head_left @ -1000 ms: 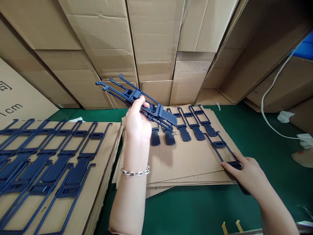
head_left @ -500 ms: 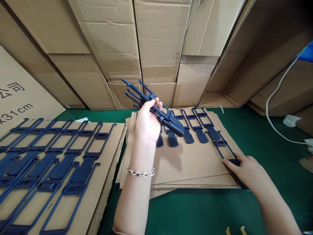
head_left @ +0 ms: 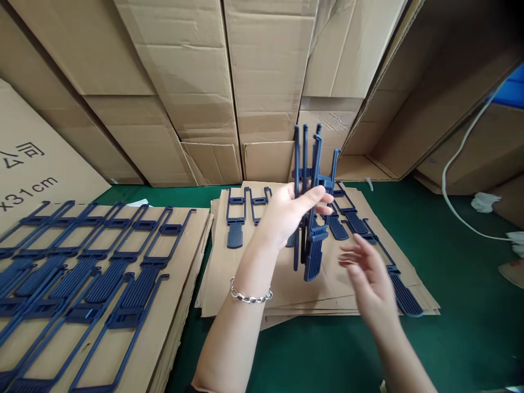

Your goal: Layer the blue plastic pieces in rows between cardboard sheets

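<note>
While gripping a bundle of clips upright in the left hand, seems midway through laying them out in a row on the cardboard sheet below. Right hand empty, fingers spread and blurred, just beside the bundle's lower end. Probably calls next for pinching one clip free without loosening the rest. Dark blue plastic, thin two-pronged frames ending in ribbed paddles; laid clips flat beneath both hands, over the green counter.
</note>
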A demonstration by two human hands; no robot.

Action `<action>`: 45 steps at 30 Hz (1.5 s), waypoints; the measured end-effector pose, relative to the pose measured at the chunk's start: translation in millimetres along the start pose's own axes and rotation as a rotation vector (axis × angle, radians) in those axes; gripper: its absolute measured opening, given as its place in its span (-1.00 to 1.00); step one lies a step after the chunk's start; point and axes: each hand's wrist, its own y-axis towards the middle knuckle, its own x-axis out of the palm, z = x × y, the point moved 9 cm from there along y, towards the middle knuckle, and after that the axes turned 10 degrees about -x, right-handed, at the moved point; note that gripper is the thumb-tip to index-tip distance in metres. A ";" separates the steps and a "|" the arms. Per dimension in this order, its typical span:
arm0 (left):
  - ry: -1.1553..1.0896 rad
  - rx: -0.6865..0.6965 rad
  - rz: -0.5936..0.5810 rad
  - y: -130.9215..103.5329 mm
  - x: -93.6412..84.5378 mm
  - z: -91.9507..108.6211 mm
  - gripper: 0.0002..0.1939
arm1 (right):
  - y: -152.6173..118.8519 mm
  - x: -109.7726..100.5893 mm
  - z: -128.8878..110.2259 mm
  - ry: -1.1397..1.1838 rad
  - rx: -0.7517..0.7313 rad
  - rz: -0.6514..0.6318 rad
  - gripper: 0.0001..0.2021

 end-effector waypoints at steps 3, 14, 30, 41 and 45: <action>-0.011 -0.052 -0.071 4.3 15.1 -12.4 -0.73 | -6.8 40.9 -2.1 0.166 0.052 -0.158 -0.40; 0.093 -0.074 -0.064 12.6 17.1 -26.9 -0.71 | -14.6 41.7 30.4 0.203 0.256 -0.052 -0.54; -0.232 0.150 0.255 6.0 -40.5 10.0 -0.76 | -63.2 -28.2 32.8 0.367 0.461 0.324 -0.73; -0.342 0.186 0.310 10.7 -56.0 7.6 -0.76 | -127.4 -33.0 66.4 0.576 0.900 0.325 -0.59; -0.332 0.163 0.299 11.2 -52.8 5.5 -0.76 | -134.6 -27.0 71.0 0.655 0.973 0.334 -0.58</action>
